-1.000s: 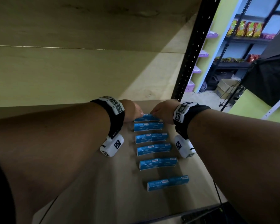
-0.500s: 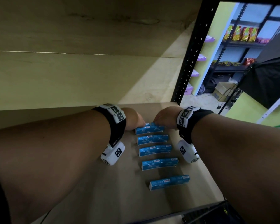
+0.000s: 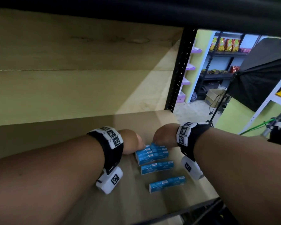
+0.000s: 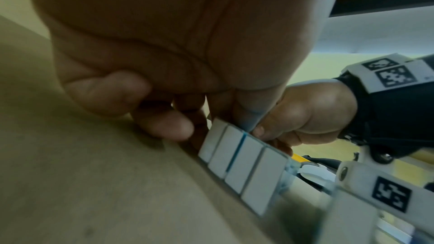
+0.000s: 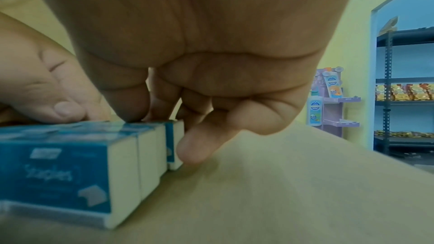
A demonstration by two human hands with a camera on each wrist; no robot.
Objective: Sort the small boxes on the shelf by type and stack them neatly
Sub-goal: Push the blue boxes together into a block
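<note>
Several small blue staple boxes point(image 3: 151, 153) are packed side by side at the back of a row on the wooden shelf point(image 3: 128, 192). Two more blue boxes lie apart nearer me, one point(image 3: 156, 167) just in front of the group and one point(image 3: 167, 184) closer still. My left hand point(image 3: 131, 142) holds the group at its left end, fingers curled behind the far box point(image 4: 244, 166). My right hand point(image 3: 164, 137) holds the right end, with fingertips on top of the boxes point(image 5: 70, 164) and the little finger point(image 5: 192, 151) against the end face.
A black perforated upright point(image 3: 180, 70) stands at the shelf's right rear corner. The pale back panel point(image 3: 71, 91) rises behind the hands. The shelf's dark front edge point(image 3: 185, 210) is near me. Other racks with snack packs point(image 3: 224, 44) and a black softbox point(image 3: 263, 75) stand beyond.
Both hands have drawn the far boxes toward me, closing the gaps so they now sit tight together. The two nearest boxes have stayed where they were.
</note>
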